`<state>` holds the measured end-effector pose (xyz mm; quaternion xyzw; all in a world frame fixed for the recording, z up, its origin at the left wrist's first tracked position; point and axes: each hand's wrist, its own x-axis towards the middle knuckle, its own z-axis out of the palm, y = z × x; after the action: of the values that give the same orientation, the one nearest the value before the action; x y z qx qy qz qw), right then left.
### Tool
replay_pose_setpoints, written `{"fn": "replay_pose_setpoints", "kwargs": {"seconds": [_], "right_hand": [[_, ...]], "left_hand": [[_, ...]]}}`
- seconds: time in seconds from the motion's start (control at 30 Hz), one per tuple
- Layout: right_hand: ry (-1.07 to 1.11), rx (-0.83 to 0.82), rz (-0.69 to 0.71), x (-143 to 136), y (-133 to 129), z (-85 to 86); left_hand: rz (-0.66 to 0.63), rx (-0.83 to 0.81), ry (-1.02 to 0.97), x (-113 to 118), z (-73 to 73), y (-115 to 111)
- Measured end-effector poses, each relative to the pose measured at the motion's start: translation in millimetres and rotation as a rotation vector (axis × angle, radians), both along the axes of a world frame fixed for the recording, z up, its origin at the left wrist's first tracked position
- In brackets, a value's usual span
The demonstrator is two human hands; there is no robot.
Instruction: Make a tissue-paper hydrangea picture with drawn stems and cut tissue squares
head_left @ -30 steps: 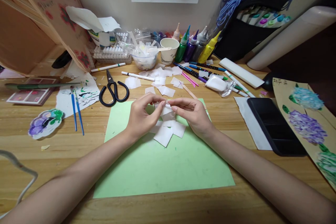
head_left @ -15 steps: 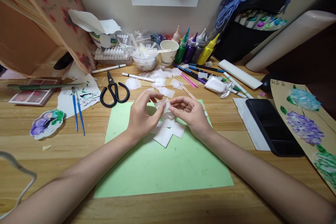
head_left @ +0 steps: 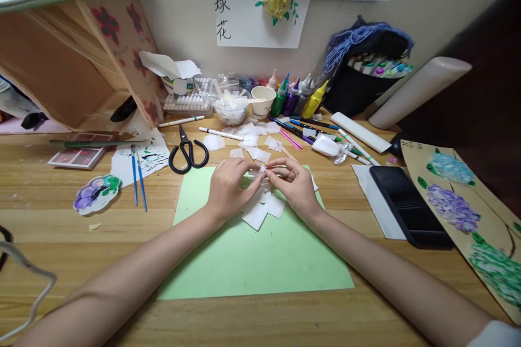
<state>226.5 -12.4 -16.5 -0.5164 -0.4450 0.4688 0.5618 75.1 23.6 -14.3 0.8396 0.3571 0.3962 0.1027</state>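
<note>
My left hand [head_left: 231, 187] and my right hand [head_left: 296, 183] meet above the upper part of a green sheet [head_left: 260, 260]. Between their fingertips they pinch a small crumpled piece of white paper [head_left: 262, 169], partly hidden by the fingers. Just below the hands, several white paper squares [head_left: 256, 215] lie overlapping on the green sheet. More white paper pieces [head_left: 258, 154] are scattered on the wooden table beyond the hands.
Black scissors [head_left: 187, 153] lie left of the sheet, with two blue brushes [head_left: 140, 179] and a painted palette [head_left: 96, 194] farther left. Behind stand a paper cup [head_left: 262, 102] and paint bottles [head_left: 291, 98]. A black case [head_left: 411, 206] is at right.
The view has tilted up, showing more of the wall. The white paper between my fingertips looks smaller and more folded, and my fingers have closed in around it.
</note>
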Motion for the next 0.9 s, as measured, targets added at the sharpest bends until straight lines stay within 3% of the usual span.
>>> {"fn": "replay_pose_setpoints", "kwargs": {"seconds": [0.27,0.63,0.9], "right_hand": [[-0.024,0.055,0.035,-1.3,-1.6,-2.0],[-0.009,0.024,0.027,-3.2,0.3,-2.1],[-0.039,0.027,-0.030,-3.1,2.6,-1.0]], "left_hand": [[0.009,0.151,-0.002,-0.4,2.0,-5.4],[0.024,-0.101,-0.082,-0.1,4.4,-0.7],[0.001,-0.142,-0.089,-1.0,5.1,0.4]]}}
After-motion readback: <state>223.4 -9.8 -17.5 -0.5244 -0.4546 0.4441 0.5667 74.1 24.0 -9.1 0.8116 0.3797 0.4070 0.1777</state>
